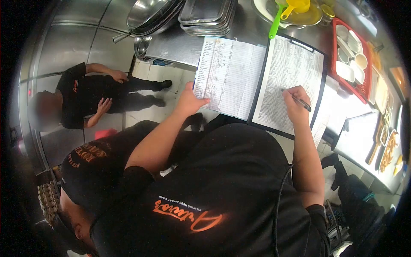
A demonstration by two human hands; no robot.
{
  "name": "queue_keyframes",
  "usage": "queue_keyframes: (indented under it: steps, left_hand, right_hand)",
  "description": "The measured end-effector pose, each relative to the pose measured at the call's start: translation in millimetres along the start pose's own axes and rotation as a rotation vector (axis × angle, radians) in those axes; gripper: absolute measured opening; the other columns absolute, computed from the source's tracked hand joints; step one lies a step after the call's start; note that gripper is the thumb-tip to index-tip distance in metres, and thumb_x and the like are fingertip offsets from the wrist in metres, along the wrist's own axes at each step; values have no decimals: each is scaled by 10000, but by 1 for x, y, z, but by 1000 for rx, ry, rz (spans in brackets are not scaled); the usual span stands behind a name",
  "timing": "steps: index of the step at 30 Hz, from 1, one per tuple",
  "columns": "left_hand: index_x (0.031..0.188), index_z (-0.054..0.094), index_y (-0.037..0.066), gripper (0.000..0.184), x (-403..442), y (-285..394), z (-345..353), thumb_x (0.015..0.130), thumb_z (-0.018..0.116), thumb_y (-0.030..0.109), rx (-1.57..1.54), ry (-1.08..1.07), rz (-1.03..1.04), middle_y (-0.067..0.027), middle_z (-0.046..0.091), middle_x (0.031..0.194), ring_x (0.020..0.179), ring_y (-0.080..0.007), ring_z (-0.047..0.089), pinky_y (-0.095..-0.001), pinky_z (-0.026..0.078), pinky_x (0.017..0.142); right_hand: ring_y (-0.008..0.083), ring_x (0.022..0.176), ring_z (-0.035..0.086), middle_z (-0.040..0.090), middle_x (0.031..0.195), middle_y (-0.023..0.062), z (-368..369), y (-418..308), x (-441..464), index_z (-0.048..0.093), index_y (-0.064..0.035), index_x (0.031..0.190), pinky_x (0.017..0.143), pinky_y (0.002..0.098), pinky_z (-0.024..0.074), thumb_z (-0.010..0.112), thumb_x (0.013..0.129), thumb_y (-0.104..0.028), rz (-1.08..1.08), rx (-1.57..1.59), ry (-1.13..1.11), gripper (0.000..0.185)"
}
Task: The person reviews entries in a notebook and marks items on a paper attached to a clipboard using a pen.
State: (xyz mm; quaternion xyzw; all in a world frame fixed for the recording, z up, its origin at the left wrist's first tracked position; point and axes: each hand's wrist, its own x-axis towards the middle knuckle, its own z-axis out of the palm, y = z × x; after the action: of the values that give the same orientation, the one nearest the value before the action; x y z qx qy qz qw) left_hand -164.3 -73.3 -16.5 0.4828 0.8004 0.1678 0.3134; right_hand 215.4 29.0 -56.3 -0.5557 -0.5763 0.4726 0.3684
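My left hand (191, 102) grips the lower left edge of an open notebook (239, 77), thumb on top of its lined page with handwritten columns. In my right hand (298, 103) is a black pen (306, 106), its tip close to a printed list (278, 64). That sheet lies on a black clipboard (324, 64), under the clip at its top. Clipboard and notebook lie side by side, touching or slightly overlapping, at the edge of the steel counter (171, 50). The fingers under the notebook are hidden.
Steel pans (150, 17) and stacked metal trays (205, 21) stand at the back. A green-handled utensil (276, 23) and yellow scoop (295, 6) rest on a bowl. A red tray (365, 92) holds white dishes. One person (70, 96) stands at left; another person (92, 150) is close beside me.
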Motion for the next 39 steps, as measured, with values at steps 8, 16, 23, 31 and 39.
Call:
queue_keyframes:
  steps: [8,16,23,31,39]
  left_hand:
    - [1331,447,-89,764,3,-6,2,764,913,123,-44,-17,-7,-223,709,1172,1096,-293,700,-391,536,986]
    - [1329,470,-64,769,-4,6,-2,745,922,151,18,39,-2,-226,709,1175,1098,-320,701,-413,538,982]
    - [1355,499,-40,813,2,-9,3,709,942,179,27,47,-26,-210,688,1230,1111,-320,693,-422,535,990]
    - [1383,480,-46,758,0,4,2,767,901,84,7,14,-62,-184,713,1216,1084,-260,707,-376,553,962]
    - [1333,534,-59,716,12,-10,8,749,912,110,-57,-26,-108,-193,693,1233,1127,-276,681,-401,538,986]
  right_hand:
    - [101,641,569,659,707,47,2,9,0,653,-9,882,611,293,473,769,905,-140,-14,68,25,176]
    - [122,697,609,702,788,68,1,-3,-1,658,3,895,635,291,489,755,932,-163,8,21,21,196]
    - [156,834,665,750,904,100,-30,-16,-19,719,48,1075,803,309,541,711,1023,-263,41,386,42,316]
    - [168,833,651,746,963,122,-52,-1,-56,740,51,1127,793,310,532,602,1070,-299,24,331,34,381]
    - [160,858,681,758,906,108,-50,0,-52,763,18,1092,793,309,535,703,1002,-256,64,147,43,294]
